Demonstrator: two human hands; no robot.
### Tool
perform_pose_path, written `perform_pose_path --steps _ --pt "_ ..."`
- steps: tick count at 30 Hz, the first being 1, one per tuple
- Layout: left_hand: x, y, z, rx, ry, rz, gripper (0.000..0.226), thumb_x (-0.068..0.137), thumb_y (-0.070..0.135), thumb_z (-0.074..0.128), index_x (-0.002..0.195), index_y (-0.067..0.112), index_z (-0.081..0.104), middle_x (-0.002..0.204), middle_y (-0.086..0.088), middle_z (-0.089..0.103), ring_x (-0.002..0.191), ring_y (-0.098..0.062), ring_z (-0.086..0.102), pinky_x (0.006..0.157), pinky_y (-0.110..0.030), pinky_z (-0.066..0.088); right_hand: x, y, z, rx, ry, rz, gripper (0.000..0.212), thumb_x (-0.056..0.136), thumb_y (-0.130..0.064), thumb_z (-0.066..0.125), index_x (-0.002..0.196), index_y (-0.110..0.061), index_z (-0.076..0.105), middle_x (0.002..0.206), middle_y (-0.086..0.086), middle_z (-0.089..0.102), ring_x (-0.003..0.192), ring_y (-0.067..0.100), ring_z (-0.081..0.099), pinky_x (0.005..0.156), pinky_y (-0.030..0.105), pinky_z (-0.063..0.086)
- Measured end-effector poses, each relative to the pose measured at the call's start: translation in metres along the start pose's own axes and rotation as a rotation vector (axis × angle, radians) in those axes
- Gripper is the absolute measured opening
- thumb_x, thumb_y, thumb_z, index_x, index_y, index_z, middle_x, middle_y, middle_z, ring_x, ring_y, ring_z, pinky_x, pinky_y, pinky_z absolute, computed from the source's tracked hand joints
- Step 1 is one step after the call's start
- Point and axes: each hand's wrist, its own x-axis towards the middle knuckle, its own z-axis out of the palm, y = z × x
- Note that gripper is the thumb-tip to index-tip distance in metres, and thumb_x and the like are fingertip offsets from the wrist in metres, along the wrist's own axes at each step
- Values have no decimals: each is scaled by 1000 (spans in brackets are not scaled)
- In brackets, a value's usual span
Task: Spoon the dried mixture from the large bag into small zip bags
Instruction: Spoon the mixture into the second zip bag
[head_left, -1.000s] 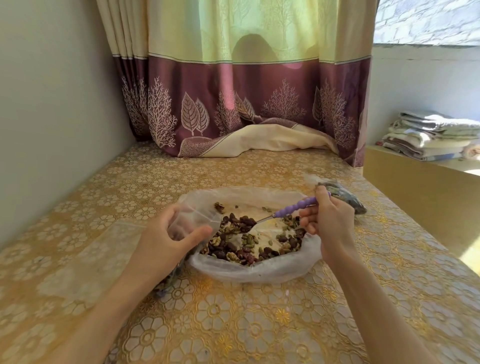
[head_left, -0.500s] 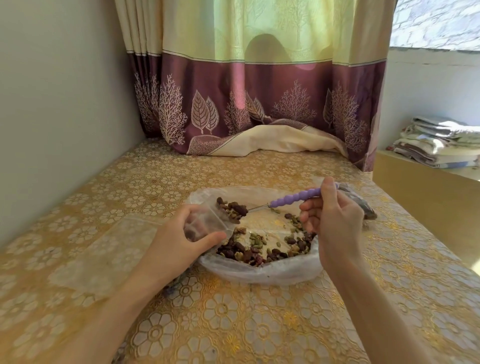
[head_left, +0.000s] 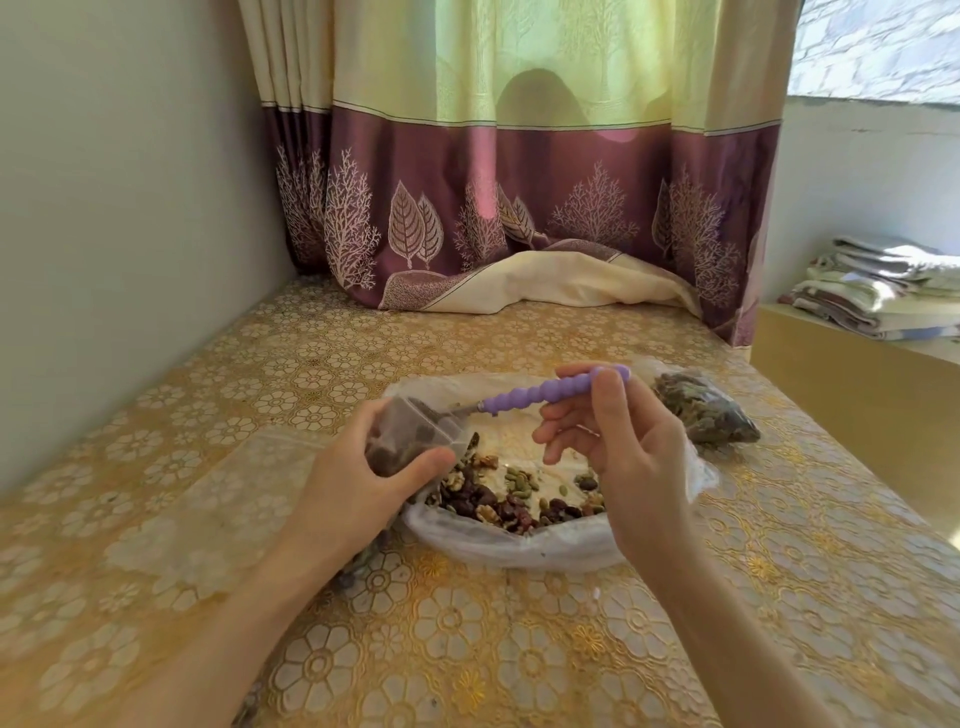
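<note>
A large clear bag (head_left: 519, 548) lies open on the table with a dried mixture (head_left: 511, 499) of nuts, seeds and dark fruit inside. My left hand (head_left: 353, 493) grips a small zip bag (head_left: 408, 436), held open over the large bag's left rim, with dark pieces in it. My right hand (head_left: 618, 452) pinches the purple beaded handle of a spoon (head_left: 550, 392). The spoon's bowl is inside the small bag's mouth and hidden there.
A filled small bag (head_left: 701, 408) lies to the right of the large bag. Empty clear bags (head_left: 208, 514) lie flat on the gold floral tablecloth (head_left: 467, 649) at left. A wall runs along the left, a curtain (head_left: 519, 208) hangs behind, and folded cloths (head_left: 883, 291) sit on a low shelf at right.
My right hand lifted the loaded spoon out of the mixture and moved it left into the small bag's mouth. My left hand raised the small bag.
</note>
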Motion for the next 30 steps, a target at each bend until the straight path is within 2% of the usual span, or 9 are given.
perform_pose_path --steps 5,9,14,17,19,21,23,27,30 --pt "2 0 -3 -2 76 10 59 58 67 62 102 27 54 81 10 65 72 -1 61 62 -16 42 5 -2 -7 93 67 9 33 95 -31 42 90 -7 63 76 8 68 62 20 62 54 26 50" --pt "4 2 -9 -101 102 -23 56 65 66 62 105 26 57 89 12 68 78 2 63 68 -17 48 10 -3 -17 132 261 91 37 97 -34 44 81 -7 64 66 6 66 56 16 61 50 22 49" --pt "7 3 -21 -290 206 -95 50 59 74 65 95 40 59 97 17 69 94 -10 65 85 -38 48 18 3 -35 18 419 192 41 100 -34 44 75 -9 63 56 0 61 48 11 55 43 18 44" --pt "7 8 -24 -375 276 -114 47 58 65 65 92 33 61 92 13 72 82 -30 61 89 -55 45 21 8 -45 -124 439 205 42 101 -32 43 70 -12 62 55 -1 59 45 9 50 40 18 38" --pt "8 9 -26 -387 295 -107 46 58 63 65 91 31 62 87 16 72 79 -17 66 88 -49 49 23 11 -51 -198 441 203 42 101 -30 42 67 -16 60 54 -3 58 44 7 47 40 18 36" --pt "8 7 -27 -365 288 -80 45 59 65 65 90 33 63 88 16 72 83 -1 67 81 -32 48 24 13 -56 -286 434 193 41 102 -30 41 67 -16 60 49 -8 55 42 6 45 40 16 35" --pt "9 4 -29 -350 283 -68 39 59 65 66 87 38 65 91 16 72 87 2 66 77 -25 44 26 16 -59 -365 417 182 40 101 -31 42 69 -16 60 48 -9 56 42 5 46 42 17 36" --pt "10 0 -29 -339 271 -73 41 56 62 68 90 38 63 87 22 71 84 5 66 79 -28 46 28 17 -63 -441 394 158 42 101 -30 43 66 -16 61 52 -5 58 42 6 47 49 26 37" --pt "11 -2 -26 -254 216 -62 50 58 61 65 102 37 59 88 26 69 82 11 63 75 -25 48 29 17 -64 -415 339 204 45 101 -29 43 63 -14 60 50 -2 58 40 6 45 41 18 35"
